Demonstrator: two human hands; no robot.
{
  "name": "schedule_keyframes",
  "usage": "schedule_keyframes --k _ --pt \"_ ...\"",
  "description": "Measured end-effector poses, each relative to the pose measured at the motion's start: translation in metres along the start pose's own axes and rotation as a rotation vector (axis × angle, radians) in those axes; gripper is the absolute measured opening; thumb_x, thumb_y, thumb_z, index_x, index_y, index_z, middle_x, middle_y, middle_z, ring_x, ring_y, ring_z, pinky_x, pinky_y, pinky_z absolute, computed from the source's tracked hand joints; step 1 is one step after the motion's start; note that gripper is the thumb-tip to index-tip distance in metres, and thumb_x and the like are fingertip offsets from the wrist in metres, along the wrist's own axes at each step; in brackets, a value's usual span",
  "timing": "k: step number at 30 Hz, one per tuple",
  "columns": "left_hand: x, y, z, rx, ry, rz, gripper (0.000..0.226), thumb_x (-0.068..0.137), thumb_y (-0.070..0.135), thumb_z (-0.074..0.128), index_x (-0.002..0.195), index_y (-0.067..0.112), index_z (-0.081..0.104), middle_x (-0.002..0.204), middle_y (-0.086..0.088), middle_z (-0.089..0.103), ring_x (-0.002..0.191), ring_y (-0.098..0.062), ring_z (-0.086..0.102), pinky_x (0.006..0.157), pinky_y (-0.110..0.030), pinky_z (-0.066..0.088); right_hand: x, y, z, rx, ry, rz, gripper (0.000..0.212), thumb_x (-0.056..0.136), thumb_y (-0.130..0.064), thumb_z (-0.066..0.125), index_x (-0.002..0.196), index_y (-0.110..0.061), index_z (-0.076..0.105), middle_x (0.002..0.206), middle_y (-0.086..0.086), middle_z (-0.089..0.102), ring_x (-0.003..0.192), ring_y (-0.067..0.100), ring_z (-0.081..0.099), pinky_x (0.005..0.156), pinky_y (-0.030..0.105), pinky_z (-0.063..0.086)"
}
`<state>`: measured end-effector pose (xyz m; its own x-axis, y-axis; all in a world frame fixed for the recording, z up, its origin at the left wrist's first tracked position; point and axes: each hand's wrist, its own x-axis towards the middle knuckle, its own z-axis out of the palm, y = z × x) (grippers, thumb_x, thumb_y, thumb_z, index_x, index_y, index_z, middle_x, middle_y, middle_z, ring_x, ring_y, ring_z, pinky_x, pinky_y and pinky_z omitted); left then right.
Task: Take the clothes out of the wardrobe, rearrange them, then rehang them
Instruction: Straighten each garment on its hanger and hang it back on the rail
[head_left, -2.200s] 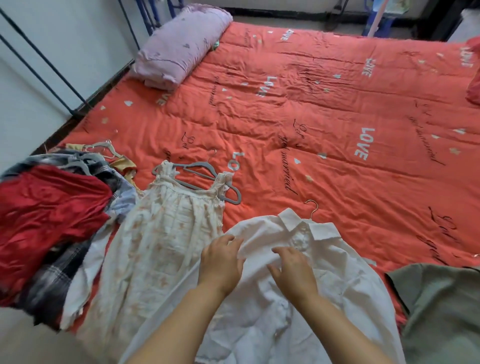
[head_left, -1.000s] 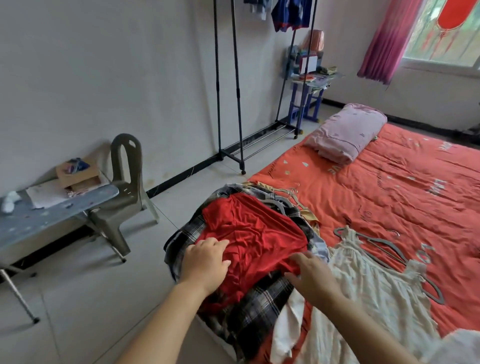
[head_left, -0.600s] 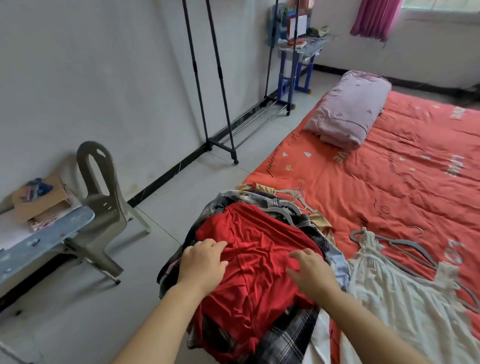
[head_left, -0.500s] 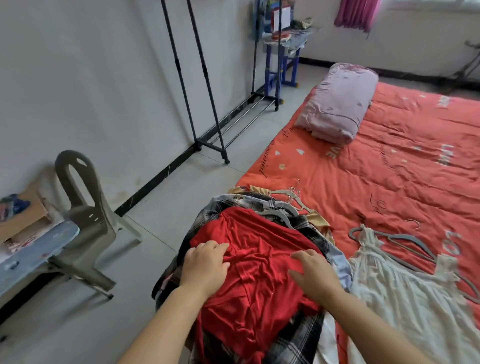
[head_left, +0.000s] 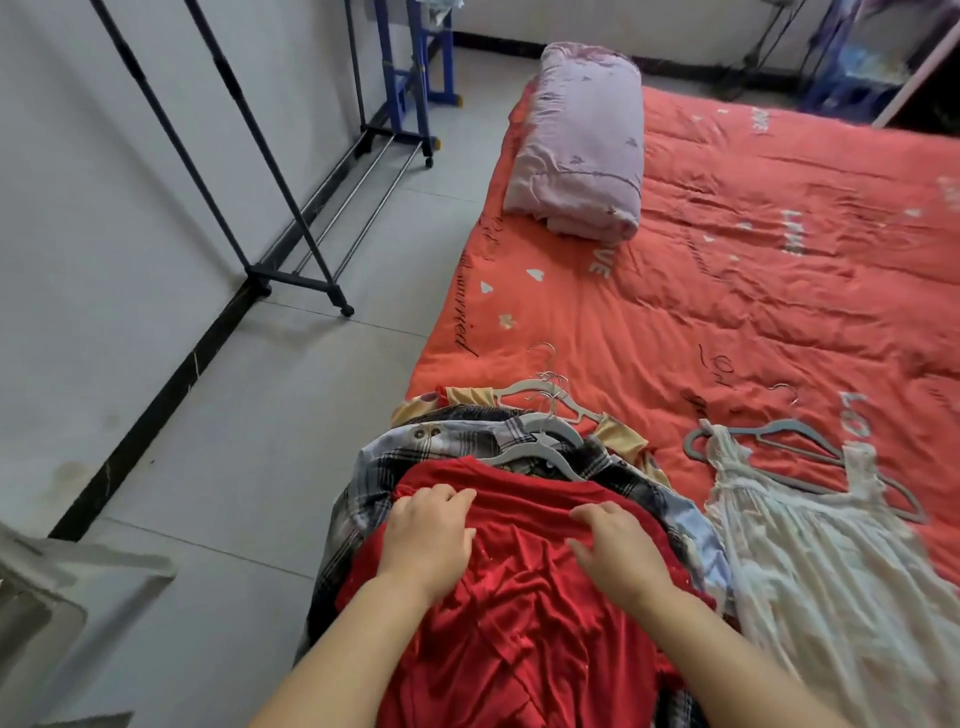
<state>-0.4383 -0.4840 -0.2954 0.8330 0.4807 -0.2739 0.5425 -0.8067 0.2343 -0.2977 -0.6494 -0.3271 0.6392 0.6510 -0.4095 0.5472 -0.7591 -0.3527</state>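
Note:
A red garment (head_left: 519, 603) tops a pile of clothes at the bed's near left corner. Under it lie a black-and-white plaid shirt (head_left: 415, 457) and several pale hangers (head_left: 540, 428). My left hand (head_left: 428, 538) holds the red garment near its upper left edge, fingers curled into the cloth. On its upper right part my right hand (head_left: 615, 551) grips it the same way, and the fabric bunches between the two hands. Right of the pile, a white sleeveless dress (head_left: 831, 582) lies flat on a grey hanger (head_left: 779, 439).
The orange-red quilt (head_left: 753, 270) covers the bed, with a folded lilac quilt (head_left: 576, 145) at its far left. A bare black clothes rack (head_left: 296, 270) stands along the left wall on grey floor tiles. A grey plastic chair (head_left: 47, 608) sits at the lower left.
My view and hands left the white shirt and turned left to the pile. Both hands slid up the red garment toward its top edge and curled into it.

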Motion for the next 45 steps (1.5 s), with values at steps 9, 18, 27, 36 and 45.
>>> schedule_keyframes --k 9,18,27,36,45 --pt "0.052 -0.017 0.047 -0.104 -0.001 0.026 0.048 0.095 0.035 0.045 0.141 0.025 0.038 0.129 0.007 0.049 0.119 -0.015 0.045 0.099 -0.029 0.031 0.107 0.008 0.029 -0.113 0.076 0.049 0.040 0.092 -0.028 0.050 0.131 -0.018 0.047 0.128 0.003 0.048 0.118 0.024 0.046 0.092 0.035 0.042" --pt "0.079 -0.012 0.097 -0.172 0.042 0.027 0.044 0.073 0.024 0.075 0.115 0.015 0.065 0.097 0.002 0.064 0.088 -0.022 0.063 0.078 -0.039 0.049 0.171 0.035 0.071 -0.254 0.216 -0.030 0.031 0.086 -0.016 0.059 0.116 -0.014 0.059 0.108 0.010 0.060 0.101 0.034 0.054 0.077 0.040 0.045" --pt "0.073 0.007 0.065 -0.149 0.220 0.051 0.050 0.057 0.016 0.085 0.105 0.012 0.069 0.088 0.001 0.066 0.079 -0.021 0.066 0.063 -0.035 0.054 0.125 0.030 0.038 0.025 0.567 -0.260 0.026 0.061 -0.005 0.071 0.087 -0.010 0.067 0.073 0.006 0.067 0.056 0.030 0.062 0.057 0.033 0.050" --pt "0.017 0.053 -0.008 -0.080 0.302 0.116 0.049 0.073 0.024 0.076 0.120 0.015 0.063 0.104 -0.002 0.064 0.096 -0.023 0.063 0.077 -0.039 0.051 -0.002 0.005 -0.017 0.173 0.689 -0.355 0.038 0.056 -0.005 0.084 0.084 -0.019 0.063 0.078 -0.007 0.062 0.063 0.015 0.060 0.064 0.032 0.047" --pt "-0.074 0.087 -0.038 -0.277 0.454 0.384 0.040 0.083 0.032 0.052 0.120 0.021 0.062 0.075 0.011 0.062 0.070 -0.015 0.061 0.074 -0.041 0.052 -0.136 -0.005 -0.060 0.288 0.852 -0.340 0.029 0.066 -0.012 0.070 0.089 -0.025 0.058 0.077 -0.006 0.061 0.059 0.013 0.059 0.054 0.030 0.052"
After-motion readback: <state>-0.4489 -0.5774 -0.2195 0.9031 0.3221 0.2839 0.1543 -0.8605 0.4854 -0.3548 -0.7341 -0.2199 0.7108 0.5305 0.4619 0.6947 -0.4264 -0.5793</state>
